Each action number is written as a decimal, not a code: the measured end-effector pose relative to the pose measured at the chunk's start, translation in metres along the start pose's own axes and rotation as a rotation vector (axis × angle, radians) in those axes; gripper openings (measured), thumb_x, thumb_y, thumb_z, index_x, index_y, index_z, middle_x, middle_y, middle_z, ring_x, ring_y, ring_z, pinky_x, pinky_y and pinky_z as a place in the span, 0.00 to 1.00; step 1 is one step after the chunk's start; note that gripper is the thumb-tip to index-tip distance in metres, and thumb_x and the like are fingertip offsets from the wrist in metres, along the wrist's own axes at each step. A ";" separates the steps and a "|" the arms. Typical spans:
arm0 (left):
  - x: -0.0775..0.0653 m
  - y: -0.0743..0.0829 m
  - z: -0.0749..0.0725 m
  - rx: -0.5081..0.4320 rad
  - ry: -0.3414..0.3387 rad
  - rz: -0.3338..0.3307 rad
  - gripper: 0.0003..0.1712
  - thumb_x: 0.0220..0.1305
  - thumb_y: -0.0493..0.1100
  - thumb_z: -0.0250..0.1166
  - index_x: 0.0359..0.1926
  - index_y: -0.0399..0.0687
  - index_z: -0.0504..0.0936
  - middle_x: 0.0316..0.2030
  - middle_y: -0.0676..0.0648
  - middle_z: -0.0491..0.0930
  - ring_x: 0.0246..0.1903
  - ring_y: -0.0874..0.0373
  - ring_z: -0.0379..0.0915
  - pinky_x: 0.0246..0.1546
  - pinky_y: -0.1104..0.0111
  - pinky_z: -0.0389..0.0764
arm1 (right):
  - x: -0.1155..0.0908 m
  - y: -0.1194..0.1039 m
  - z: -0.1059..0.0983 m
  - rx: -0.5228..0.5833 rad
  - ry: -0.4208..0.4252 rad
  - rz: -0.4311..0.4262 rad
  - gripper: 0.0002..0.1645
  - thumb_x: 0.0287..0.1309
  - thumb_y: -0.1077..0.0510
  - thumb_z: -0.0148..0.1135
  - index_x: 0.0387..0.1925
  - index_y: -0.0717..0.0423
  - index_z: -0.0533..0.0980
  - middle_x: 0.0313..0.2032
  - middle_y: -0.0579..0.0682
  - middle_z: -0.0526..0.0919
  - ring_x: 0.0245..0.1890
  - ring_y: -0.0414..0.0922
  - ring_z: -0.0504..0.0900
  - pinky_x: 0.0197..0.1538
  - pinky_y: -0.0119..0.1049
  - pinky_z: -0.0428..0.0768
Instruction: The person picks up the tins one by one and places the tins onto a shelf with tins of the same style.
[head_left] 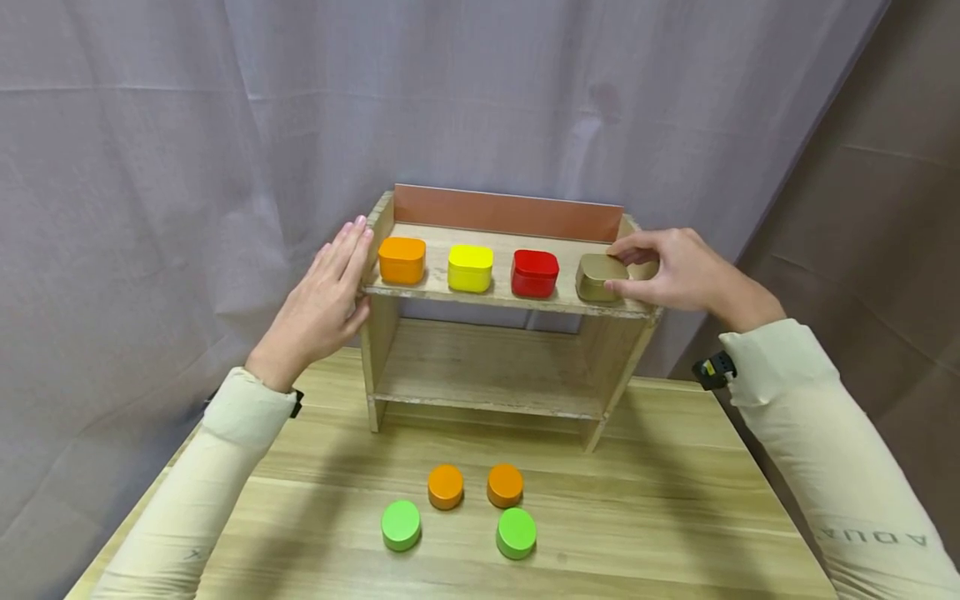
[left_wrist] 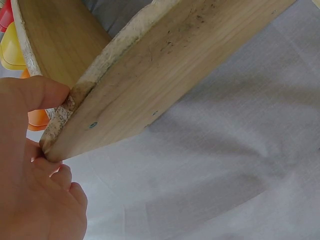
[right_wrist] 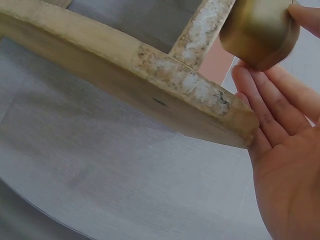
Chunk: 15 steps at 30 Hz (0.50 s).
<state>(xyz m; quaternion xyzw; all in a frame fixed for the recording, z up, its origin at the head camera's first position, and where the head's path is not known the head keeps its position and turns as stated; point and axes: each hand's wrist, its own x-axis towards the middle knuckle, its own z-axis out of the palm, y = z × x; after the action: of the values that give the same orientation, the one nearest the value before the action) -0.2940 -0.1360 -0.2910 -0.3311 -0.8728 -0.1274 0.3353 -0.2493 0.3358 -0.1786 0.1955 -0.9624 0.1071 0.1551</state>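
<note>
My right hand pinches a gold tin between thumb and fingers at the right end of the top board of a small wooden shelf. Up close in the right wrist view, the gold tin has rounded corners, with the thumb at one side and fingertips under the other. My left hand lies with straight fingers against the shelf's left side panel, its thumb at the front edge. Along the same board stand an orange tin, a yellow tin and a red tin.
Two orange round pieces and two green round pieces lie on the wood-grain table in front of the shelf. A reddish-brown strip backs the top board. Grey curtain hangs close behind.
</note>
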 end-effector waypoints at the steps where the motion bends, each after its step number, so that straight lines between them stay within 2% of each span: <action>1: 0.000 0.000 0.000 -0.002 -0.001 -0.001 0.54 0.65 0.34 0.65 0.85 0.37 0.45 0.86 0.38 0.42 0.85 0.41 0.44 0.84 0.45 0.52 | 0.001 0.000 0.000 -0.011 -0.005 -0.005 0.31 0.56 0.44 0.78 0.58 0.54 0.85 0.48 0.53 0.92 0.49 0.48 0.87 0.51 0.37 0.80; 9: -0.002 -0.001 -0.001 0.003 -0.009 -0.003 0.54 0.65 0.34 0.65 0.84 0.36 0.45 0.86 0.38 0.42 0.85 0.41 0.43 0.84 0.44 0.53 | 0.006 -0.002 -0.002 -0.027 -0.046 -0.026 0.30 0.57 0.46 0.77 0.59 0.55 0.84 0.51 0.55 0.92 0.52 0.51 0.89 0.59 0.52 0.82; 15: -0.003 -0.002 0.000 0.006 -0.007 0.004 0.54 0.65 0.34 0.65 0.84 0.36 0.45 0.86 0.37 0.42 0.85 0.41 0.43 0.85 0.45 0.52 | 0.000 -0.005 -0.006 -0.009 -0.040 -0.017 0.33 0.58 0.45 0.77 0.62 0.55 0.82 0.57 0.57 0.89 0.58 0.56 0.87 0.63 0.57 0.81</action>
<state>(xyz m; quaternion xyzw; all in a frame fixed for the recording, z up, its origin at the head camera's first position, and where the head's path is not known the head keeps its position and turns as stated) -0.2937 -0.1386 -0.2930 -0.3322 -0.8737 -0.1228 0.3336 -0.2455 0.3327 -0.1723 0.2052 -0.9641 0.0975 0.1376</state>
